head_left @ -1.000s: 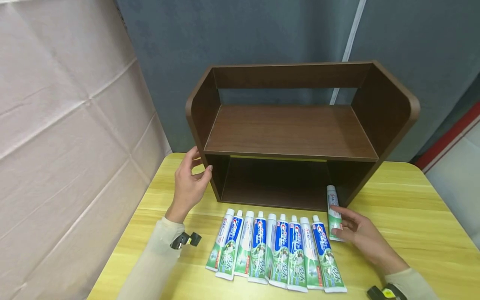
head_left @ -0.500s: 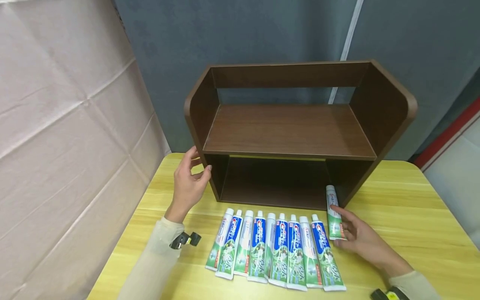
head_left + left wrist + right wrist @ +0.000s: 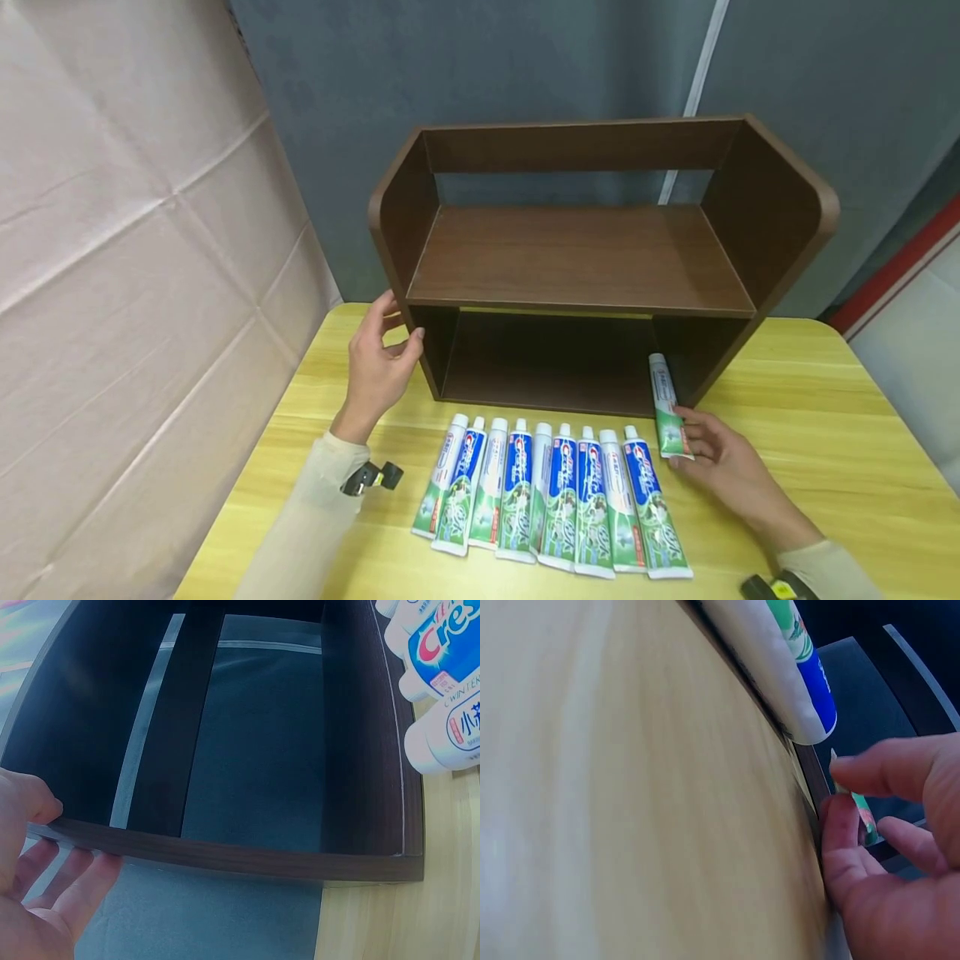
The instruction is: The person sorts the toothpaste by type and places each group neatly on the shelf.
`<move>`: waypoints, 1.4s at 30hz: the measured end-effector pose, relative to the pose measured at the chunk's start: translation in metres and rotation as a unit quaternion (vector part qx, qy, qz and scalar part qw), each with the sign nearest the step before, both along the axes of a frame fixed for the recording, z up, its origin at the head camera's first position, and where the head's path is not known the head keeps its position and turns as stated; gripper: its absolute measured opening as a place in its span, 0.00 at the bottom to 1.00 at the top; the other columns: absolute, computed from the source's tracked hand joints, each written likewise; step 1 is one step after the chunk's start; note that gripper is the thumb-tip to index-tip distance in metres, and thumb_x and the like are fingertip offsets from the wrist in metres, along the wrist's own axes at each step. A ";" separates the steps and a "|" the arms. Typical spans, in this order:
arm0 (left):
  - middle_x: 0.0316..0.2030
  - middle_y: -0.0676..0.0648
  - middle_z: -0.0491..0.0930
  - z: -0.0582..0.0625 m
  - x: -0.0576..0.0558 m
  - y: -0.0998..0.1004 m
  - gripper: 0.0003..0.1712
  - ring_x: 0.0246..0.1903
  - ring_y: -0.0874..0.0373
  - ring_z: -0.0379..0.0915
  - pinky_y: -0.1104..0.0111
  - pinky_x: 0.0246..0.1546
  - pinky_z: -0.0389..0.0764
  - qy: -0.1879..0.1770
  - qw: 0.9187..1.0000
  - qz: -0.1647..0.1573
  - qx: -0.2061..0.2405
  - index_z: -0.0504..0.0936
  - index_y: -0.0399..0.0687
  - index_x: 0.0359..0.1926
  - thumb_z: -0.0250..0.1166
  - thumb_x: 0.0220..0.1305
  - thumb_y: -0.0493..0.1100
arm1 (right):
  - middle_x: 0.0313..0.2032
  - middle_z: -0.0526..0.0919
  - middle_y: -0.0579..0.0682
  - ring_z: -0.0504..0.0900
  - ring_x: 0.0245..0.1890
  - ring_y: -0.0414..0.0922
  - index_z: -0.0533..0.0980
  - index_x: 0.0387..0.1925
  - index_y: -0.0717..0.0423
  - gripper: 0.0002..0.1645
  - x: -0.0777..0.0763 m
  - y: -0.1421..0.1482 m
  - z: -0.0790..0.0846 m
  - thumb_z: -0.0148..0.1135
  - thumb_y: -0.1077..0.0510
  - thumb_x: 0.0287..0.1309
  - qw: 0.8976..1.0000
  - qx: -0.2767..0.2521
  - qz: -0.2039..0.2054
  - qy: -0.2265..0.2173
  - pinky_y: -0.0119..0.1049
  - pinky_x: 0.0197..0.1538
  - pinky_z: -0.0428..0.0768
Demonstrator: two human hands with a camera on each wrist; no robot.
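My left hand [image 3: 375, 373] grips the left side panel of a dark brown two-tier desk shelf [image 3: 577, 254]. In the left wrist view the thumb lies on the inner face of that panel [image 3: 225, 851], the fingers on its outer face. At the shelf's lower right opening, my right hand [image 3: 727, 467] pinches a white and green toothpaste tube [image 3: 666, 412] by its flat tail end. The tube's cap points into the lower compartment, beside the right panel. From the right wrist, thumb and forefinger meet at the tube's crimped end [image 3: 866, 817], with most of the tube hidden.
Several toothpaste tubes [image 3: 562, 500], some blue and green, others white and green, lie side by side before the shelf, caps toward it. The wood-grain table [image 3: 810, 400] carries everything. A grey curtain [image 3: 525, 58] hangs behind, and pale cloth [image 3: 135, 250] covers the left side.
The tube in my right hand has moved forward, its cap now further into the lower compartment. My right fingers have shifted back to the tube's tail. The left hand has stayed put.
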State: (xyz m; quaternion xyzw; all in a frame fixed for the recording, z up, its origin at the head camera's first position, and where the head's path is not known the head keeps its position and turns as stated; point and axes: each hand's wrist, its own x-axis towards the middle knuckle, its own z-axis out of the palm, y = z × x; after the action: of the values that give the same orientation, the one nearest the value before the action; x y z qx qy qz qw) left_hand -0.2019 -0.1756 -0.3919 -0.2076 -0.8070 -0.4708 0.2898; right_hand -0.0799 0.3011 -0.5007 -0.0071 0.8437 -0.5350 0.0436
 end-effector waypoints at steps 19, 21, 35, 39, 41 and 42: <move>0.58 0.38 0.81 0.000 0.002 -0.001 0.38 0.52 0.40 0.86 0.51 0.38 0.92 -0.007 1.000 0.000 0.007 0.72 0.49 0.74 0.71 0.64 0.30 | 0.55 0.85 0.64 0.85 0.39 0.30 0.70 0.70 0.66 0.41 -0.005 -0.005 -0.004 0.77 0.56 0.61 0.996 0.048 -0.070 -0.007 0.26 0.41 0.87; 0.58 0.38 0.81 0.000 0.003 -0.002 0.38 0.52 0.40 0.86 0.53 0.38 0.92 -0.007 1.000 0.002 0.005 0.72 0.49 0.74 0.71 0.64 0.30 | 0.54 0.86 0.64 0.85 0.39 0.30 0.71 0.68 0.66 0.39 -0.006 -0.006 -0.004 0.78 0.55 0.61 0.996 0.052 -0.075 -0.008 0.27 0.40 0.87; 0.58 0.39 0.81 -0.001 0.004 -0.005 0.39 0.52 0.41 0.86 0.56 0.38 0.92 -0.004 1.000 0.003 0.000 0.72 0.49 0.74 0.71 0.64 0.29 | 0.48 0.87 0.61 0.85 0.36 0.32 0.76 0.57 0.64 0.32 -0.013 -0.009 -0.003 0.78 0.48 0.61 0.989 0.079 -0.119 -0.023 0.29 0.38 0.86; 0.58 0.38 0.81 0.000 0.005 -0.005 0.39 0.52 0.40 0.86 0.55 0.37 0.92 -0.003 1.000 0.002 0.002 0.72 0.49 0.74 0.72 0.64 0.29 | 0.46 0.88 0.60 0.84 0.35 0.33 0.77 0.53 0.65 0.33 -0.014 -0.010 -0.001 0.79 0.46 0.60 0.988 0.079 -0.131 -0.030 0.28 0.37 0.85; 0.58 0.38 0.81 -0.001 0.005 -0.005 0.39 0.52 0.39 0.86 0.55 0.37 0.92 -0.003 1.000 0.002 0.003 0.72 0.48 0.74 0.72 0.64 0.29 | 0.43 0.88 0.58 0.83 0.34 0.34 0.77 0.51 0.65 0.32 -0.015 -0.011 0.001 0.80 0.46 0.59 0.986 0.079 -0.140 -0.034 0.29 0.36 0.84; 0.58 0.38 0.81 -0.001 0.005 -0.005 0.39 0.52 0.39 0.86 0.56 0.37 0.92 -0.004 1.000 0.002 0.003 0.72 0.48 0.74 0.72 0.64 0.29 | 0.42 0.88 0.57 0.83 0.33 0.35 0.77 0.50 0.65 0.32 -0.015 -0.011 0.001 0.80 0.46 0.58 0.986 0.076 -0.143 -0.036 0.30 0.35 0.84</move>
State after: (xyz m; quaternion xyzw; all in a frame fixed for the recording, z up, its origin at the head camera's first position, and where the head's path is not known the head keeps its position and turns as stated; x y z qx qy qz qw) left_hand -0.1968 -0.1805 -0.3926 -0.2032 -0.8071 -0.4734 0.2882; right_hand -0.0952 0.2898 -0.4997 0.1368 0.8719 -0.4702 -0.0024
